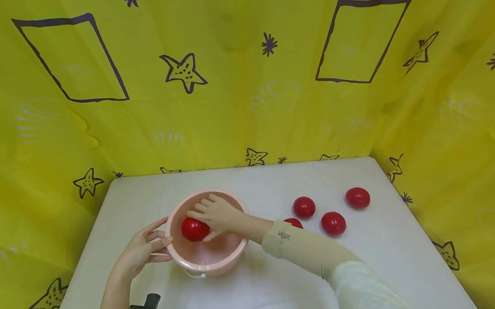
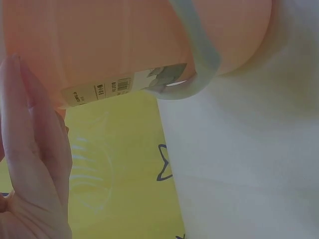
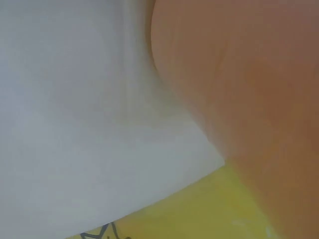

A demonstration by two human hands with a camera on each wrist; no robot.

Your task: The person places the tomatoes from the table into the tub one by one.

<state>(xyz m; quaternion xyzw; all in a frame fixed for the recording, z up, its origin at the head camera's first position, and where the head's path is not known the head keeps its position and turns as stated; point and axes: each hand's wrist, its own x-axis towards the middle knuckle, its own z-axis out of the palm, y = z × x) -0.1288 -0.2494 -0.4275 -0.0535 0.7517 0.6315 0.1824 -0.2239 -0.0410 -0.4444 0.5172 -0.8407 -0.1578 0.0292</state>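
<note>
At the left of the white table, a black piece sits by the cuff of the left arm. The left hand lies against the left side of a pink bucket; its fingers are spread along the outer wall, and the thumb tip touches the rim. The bucket's mouth faces up, with its long axis running from mouth to base. A pale handle hangs down its side. Close by, the left wrist view shows a label with a barcode and small print, too tiny to read surely.

Inside the bucket, toward the left wall, is a red ball, round with no clear long axis. The right hand reaches in from the right, its fingers spread, with the ball just left of its palm, between first finger and thumb. The beige right sleeve bears small dark lettering, not legible.

Right of the bucket, four more red balls lie on the table: one partly hidden behind the sleeve, one just beyond it, one farther right and nearer, and the rightmost, slightly longer from left to right.
</note>
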